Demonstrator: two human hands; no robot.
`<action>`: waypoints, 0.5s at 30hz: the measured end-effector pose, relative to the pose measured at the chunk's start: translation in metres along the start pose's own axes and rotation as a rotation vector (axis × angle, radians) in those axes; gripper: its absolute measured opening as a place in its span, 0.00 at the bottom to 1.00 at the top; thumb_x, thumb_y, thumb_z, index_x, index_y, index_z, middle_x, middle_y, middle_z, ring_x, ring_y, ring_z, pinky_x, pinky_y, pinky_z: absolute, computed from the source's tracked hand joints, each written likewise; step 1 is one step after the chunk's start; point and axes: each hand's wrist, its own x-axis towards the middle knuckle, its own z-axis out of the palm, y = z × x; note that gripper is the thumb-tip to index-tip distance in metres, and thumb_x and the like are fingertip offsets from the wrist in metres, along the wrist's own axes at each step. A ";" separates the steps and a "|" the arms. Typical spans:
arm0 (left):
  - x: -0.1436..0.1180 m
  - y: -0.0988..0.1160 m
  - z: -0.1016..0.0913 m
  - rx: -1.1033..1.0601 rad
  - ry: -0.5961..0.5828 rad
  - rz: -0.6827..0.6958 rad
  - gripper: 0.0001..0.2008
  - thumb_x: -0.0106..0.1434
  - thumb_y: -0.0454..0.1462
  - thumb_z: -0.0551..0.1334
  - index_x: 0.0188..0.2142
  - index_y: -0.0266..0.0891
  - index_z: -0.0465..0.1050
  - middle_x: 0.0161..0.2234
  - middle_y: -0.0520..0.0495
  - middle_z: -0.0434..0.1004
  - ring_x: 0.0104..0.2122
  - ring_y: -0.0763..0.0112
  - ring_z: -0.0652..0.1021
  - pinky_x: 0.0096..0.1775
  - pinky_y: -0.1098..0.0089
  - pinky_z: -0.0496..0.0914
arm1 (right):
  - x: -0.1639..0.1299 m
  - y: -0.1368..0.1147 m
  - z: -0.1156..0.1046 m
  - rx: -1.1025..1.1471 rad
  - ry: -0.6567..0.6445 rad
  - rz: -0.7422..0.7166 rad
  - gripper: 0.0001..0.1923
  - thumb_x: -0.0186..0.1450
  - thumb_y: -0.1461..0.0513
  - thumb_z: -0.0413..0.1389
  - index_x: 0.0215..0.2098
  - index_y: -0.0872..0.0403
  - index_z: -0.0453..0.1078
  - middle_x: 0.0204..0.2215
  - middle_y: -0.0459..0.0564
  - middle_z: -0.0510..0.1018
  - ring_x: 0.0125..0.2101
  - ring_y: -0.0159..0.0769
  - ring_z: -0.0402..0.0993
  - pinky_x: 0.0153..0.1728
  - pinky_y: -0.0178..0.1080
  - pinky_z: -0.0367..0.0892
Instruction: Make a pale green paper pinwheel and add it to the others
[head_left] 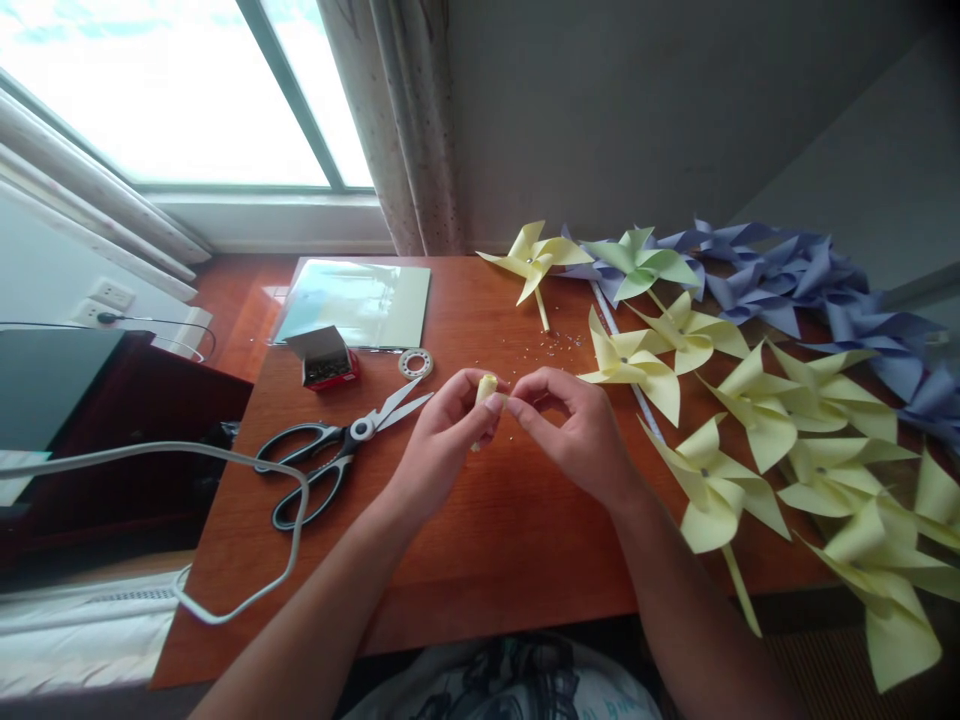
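Note:
Over the middle of the wooden table, my left hand (459, 418) is closed around a short rolled yellow paper tube (487, 386), its end pointing up. Close beside it, my right hand (574, 425) has thumb and forefinger pinched together at the tube's right side. A small pale bit shows between the two hands' fingertips; I cannot make out what it is. Left of my hands lie open black-handled scissors (352, 432) and a roll of tape (415, 364). A yellow paper pinwheel (534, 262) on a rolled paper stick lies farther back.
Several yellow pinwheels (709, 475) and purple pinwheels (810, 280) crowd the right side, with a green pinwheel (641, 262) among them. At the left are an open small box (330, 368), a plastic sleeve of paper (352, 303) and a white cable (292, 540) crossing the table (495, 560).

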 end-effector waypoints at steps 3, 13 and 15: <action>0.000 -0.001 0.000 -0.012 -0.012 -0.024 0.13 0.62 0.41 0.70 0.38 0.39 0.69 0.26 0.55 0.65 0.25 0.76 0.64 0.28 0.74 0.58 | 0.000 0.000 0.000 -0.009 0.013 -0.008 0.04 0.65 0.63 0.61 0.31 0.51 0.72 0.28 0.45 0.79 0.30 0.35 0.76 0.33 0.38 0.73; 0.001 0.000 -0.003 -0.023 -0.025 -0.033 0.14 0.61 0.43 0.70 0.35 0.39 0.67 0.26 0.55 0.64 0.25 0.76 0.65 0.29 0.73 0.60 | 0.001 0.001 -0.002 -0.019 0.032 -0.008 0.04 0.65 0.62 0.61 0.31 0.51 0.72 0.28 0.45 0.79 0.30 0.35 0.76 0.33 0.38 0.74; 0.002 0.001 -0.004 -0.015 -0.017 -0.026 0.13 0.61 0.43 0.70 0.36 0.39 0.69 0.27 0.54 0.65 0.26 0.75 0.65 0.29 0.73 0.60 | 0.001 0.001 -0.002 -0.020 0.047 -0.005 0.04 0.65 0.62 0.61 0.31 0.51 0.72 0.28 0.45 0.79 0.30 0.35 0.76 0.33 0.38 0.73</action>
